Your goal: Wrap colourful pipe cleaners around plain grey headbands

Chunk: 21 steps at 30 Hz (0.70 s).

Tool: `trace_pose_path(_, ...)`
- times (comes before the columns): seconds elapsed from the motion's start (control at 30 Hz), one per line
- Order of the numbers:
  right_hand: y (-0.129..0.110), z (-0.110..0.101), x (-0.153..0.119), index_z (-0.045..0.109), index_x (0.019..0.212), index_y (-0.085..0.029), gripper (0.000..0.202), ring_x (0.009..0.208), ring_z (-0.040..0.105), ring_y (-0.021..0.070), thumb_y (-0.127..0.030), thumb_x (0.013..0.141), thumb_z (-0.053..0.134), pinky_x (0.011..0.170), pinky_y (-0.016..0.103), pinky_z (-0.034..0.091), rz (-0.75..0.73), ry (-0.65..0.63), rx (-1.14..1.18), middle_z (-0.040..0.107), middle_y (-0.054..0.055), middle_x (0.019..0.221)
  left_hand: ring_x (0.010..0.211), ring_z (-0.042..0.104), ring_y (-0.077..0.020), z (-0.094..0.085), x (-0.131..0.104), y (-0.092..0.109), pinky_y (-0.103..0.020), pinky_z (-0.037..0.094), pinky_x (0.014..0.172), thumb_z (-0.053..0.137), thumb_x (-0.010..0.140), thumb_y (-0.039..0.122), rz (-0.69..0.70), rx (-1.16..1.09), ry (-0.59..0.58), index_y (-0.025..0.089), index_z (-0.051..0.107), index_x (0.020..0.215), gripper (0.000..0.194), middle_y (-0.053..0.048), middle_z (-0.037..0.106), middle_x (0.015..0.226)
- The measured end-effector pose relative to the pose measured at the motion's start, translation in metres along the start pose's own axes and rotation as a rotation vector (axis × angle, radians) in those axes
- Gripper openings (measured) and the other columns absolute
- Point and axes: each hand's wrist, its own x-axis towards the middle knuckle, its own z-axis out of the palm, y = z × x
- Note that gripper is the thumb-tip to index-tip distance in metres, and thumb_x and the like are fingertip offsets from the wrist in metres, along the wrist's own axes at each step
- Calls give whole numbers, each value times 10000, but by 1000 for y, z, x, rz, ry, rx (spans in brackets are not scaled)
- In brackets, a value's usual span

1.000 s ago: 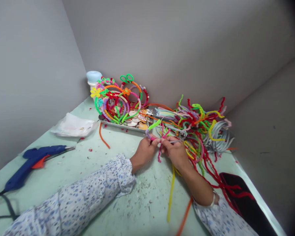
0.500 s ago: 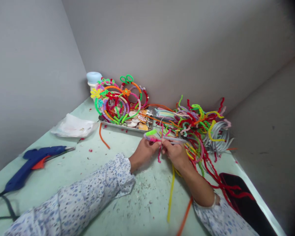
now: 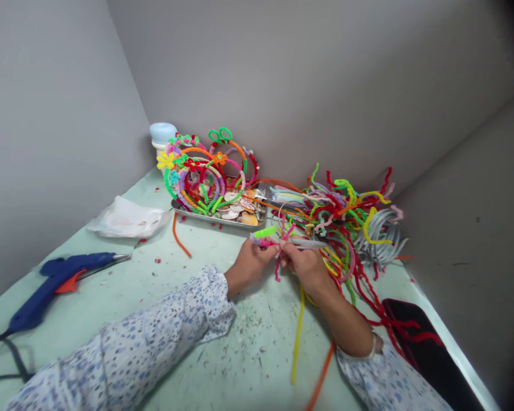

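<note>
My left hand [image 3: 249, 264] is closed around the wrapped part of a grey headband [image 3: 308, 244], where bands of purple, lime green and pink fuzzy wire show. Right beside it, the thumb and fingers of my right hand [image 3: 309, 267] pinch a pink pipe cleaner [image 3: 277, 269] against the headband. One loose end of that pipe cleaner hangs below the fingers, and pink also sticks up above them. The bare grey part of the headband extends to the right, behind my right hand. My fingertips partly hide the spot where wire meets band.
Finished headbands [image 3: 216, 154] stand in a metal tray [image 3: 214, 221] of shell-like pieces. Tangled pipe cleaners [image 3: 342, 200] and a bundle of grey headbands [image 3: 381, 237] lie right. A blue glue gun [image 3: 64, 285] and plastic bag [image 3: 128, 220] are left; a phone [image 3: 428, 348] lies right.
The pink pipe cleaner's upper part has shifted near my right fingertips, now standing up and leaning right above the headband. Both hands stay nearly in place.
</note>
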Motion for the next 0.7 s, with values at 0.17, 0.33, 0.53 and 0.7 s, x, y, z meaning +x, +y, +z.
trace_pose_path(0.17, 0, 5, -2, 583, 862, -196, 249, 523, 510, 129, -408, 754, 657, 502, 237, 396, -4, 43, 151, 592, -26, 614, 460, 341, -87, -4, 3, -1, -253, 281, 482, 582, 718, 219, -116, -44, 126, 183, 468, 559, 199, 54, 401, 467)
trace_pose_path(0.33, 2, 7, -1, 590, 916, -212, 236, 621, 546, 139, -357, 744, 663, 565, 243, 434, -104, 48, 161, 614, -10, 735, 451, 308, -84, -8, 6, -7, -252, 230, 469, 550, 703, 228, -163, -70, 97, 183, 452, 571, 171, 55, 378, 458)
trace_pose_path(0.53, -4, 6, -2, 657, 861, -187, 192, 571, 534, 135, -346, 752, 650, 548, 255, 432, -67, 22, 149, 625, 4, 699, 462, 327, -77, -9, 6, -6, -240, 242, 475, 542, 707, 235, -153, -54, 42, 176, 473, 611, 133, 56, 394, 482)
trace_pose_path(0.7, 2, 4, -2, 685, 882, -182, 181, 612, 561, 147, -318, 783, 620, 576, 265, 448, -143, 40, 80, 648, 21, 739, 453, 344, -81, -10, 6, -12, -240, 235, 462, 469, 790, 329, -129, -100, 36, 176, 459, 603, 242, 42, 396, 483)
